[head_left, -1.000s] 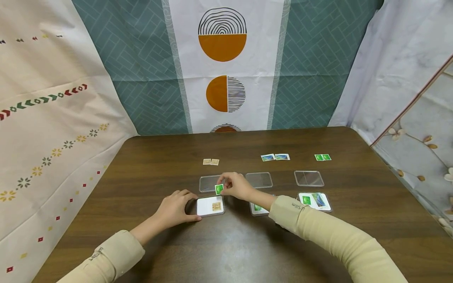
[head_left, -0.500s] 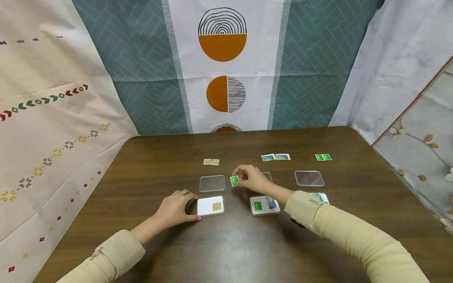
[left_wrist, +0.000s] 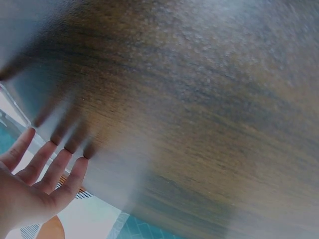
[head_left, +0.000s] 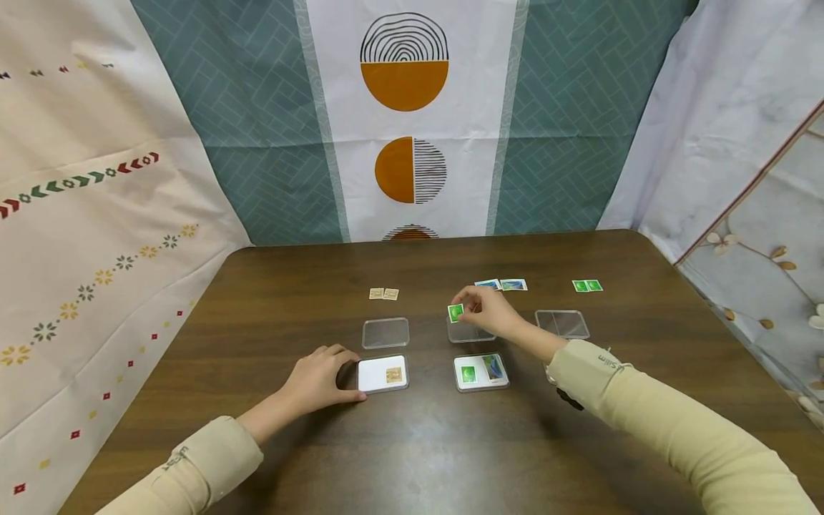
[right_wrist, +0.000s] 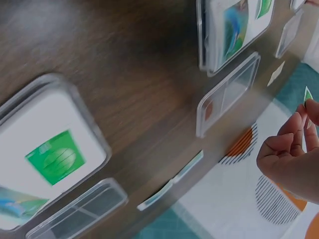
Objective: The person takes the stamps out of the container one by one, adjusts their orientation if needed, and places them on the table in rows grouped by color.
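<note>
My right hand (head_left: 492,315) pinches a small green stamp (head_left: 455,313) between thumb and fingertips, above the middle clear lid (head_left: 479,335). In the right wrist view that stamp (right_wrist: 307,93) shows almost edge-on. My left hand (head_left: 320,379) rests on the table, thumb and forefinger holding the left end of a clear plastic case (head_left: 370,375). On this case's white insert lies one brown stamp (head_left: 394,375). The middle case (head_left: 479,380) bears a green stamp (head_left: 468,374) and a blue landscape stamp (head_left: 493,367). A sleeve mostly hides the right case, visible in the right wrist view (right_wrist: 92,127).
Along the table's (head_left: 309,286) back lie pairs of brown stamps (head_left: 383,294), landscape stamps (head_left: 513,285) and green stamps (head_left: 587,286). Clear lids lie behind the left (head_left: 385,333) and right (head_left: 562,324) cases. Patterned cloths (head_left: 277,129) hang around the table.
My right hand has moved right and toward the back with the green stamp, from near the left case to above the middle lid. The left hand stays at its case.
</note>
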### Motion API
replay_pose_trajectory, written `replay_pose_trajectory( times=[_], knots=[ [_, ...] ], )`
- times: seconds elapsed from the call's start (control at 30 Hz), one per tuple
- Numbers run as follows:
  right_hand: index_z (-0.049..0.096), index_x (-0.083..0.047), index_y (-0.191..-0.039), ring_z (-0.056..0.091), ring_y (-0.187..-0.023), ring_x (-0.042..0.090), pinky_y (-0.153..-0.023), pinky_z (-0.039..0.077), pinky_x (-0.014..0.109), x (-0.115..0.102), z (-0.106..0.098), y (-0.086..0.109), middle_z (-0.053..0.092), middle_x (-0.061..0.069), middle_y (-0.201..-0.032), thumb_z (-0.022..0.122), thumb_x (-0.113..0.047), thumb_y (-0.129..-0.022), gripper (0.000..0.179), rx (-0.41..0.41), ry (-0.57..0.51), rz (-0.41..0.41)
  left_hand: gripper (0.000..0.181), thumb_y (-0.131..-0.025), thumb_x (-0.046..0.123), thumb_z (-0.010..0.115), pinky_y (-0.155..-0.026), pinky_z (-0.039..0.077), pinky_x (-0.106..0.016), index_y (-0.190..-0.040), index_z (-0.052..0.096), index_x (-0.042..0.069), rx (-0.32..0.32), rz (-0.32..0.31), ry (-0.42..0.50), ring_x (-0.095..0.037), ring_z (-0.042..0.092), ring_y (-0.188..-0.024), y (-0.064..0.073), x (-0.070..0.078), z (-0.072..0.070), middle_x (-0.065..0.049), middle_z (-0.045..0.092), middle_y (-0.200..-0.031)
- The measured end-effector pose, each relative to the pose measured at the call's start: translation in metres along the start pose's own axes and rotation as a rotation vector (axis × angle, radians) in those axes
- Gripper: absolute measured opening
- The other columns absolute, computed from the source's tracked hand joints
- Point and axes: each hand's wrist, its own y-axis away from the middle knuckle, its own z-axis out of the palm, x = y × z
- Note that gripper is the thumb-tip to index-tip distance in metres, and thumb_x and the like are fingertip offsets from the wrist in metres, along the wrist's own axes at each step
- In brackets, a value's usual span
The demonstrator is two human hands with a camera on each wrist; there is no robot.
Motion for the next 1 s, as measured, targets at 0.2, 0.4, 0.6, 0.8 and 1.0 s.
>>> replay_pose_trajectory(
  times=[0.2,0.4,0.6,0.8,1.0],
  knots=[
    [0.063,0.006,-0.102,0.046,-0.064,0.012,-0.061,0.041,0.025,0.008,-0.017,0.006,0.056,0.006,-0.07,0.065,0.004,-0.082,0.021,-0.011,0.014,0.01,0.059,-0.063,0.052,0.08,-0.07,0.052,-0.045,-0.107,0.067,0.014,-0.013,-0.009,0.01,-0.025,0.062,-0.093,-0.001,0.001,0.0,-0.004,0.066,-0.104],
    [0.063,0.006,-0.103,0.047,-0.066,0.014,-0.062,0.041,0.025,0.023,-0.036,0.012,0.058,0.009,-0.072,0.066,0.004,-0.081,0.022,0.006,0.018,0.041,0.059,-0.063,0.052,0.08,-0.07,0.052,-0.045,-0.107,0.067,0.014,-0.015,-0.005,0.01,-0.025,0.062,-0.092,-0.001,0.001,-0.001,-0.004,0.066,-0.103],
    [0.063,0.005,-0.105,0.051,-0.068,0.014,-0.063,0.043,0.027,0.035,-0.052,0.014,0.063,0.014,-0.075,0.065,0.002,-0.083,0.022,0.003,0.056,0.056,0.059,-0.062,0.052,0.081,-0.07,0.052,-0.044,-0.106,0.067,0.014,-0.012,-0.01,0.004,-0.025,0.062,-0.092,-0.001,0.0,-0.002,-0.004,0.066,-0.103],
    [0.063,0.004,-0.105,0.051,-0.066,0.013,-0.061,0.042,0.026,0.045,-0.064,0.015,0.062,0.013,-0.074,0.065,0.002,-0.083,0.022,0.011,0.092,0.062,0.059,-0.063,0.052,0.08,-0.069,0.052,-0.044,-0.106,0.066,0.014,-0.017,-0.006,0.006,-0.025,0.062,-0.092,-0.001,0.0,-0.003,-0.004,0.066,-0.103],
    [0.063,0.005,-0.106,0.052,-0.065,0.012,-0.063,0.043,0.027,0.056,-0.078,0.016,0.063,0.012,-0.073,0.066,0.0,-0.083,0.024,0.002,0.118,0.057,0.06,-0.062,0.051,0.081,-0.071,0.052,-0.045,-0.106,0.067,0.014,-0.009,-0.008,0.014,-0.026,0.062,-0.094,-0.001,0.001,-0.002,-0.003,0.066,-0.104]
  ],
)
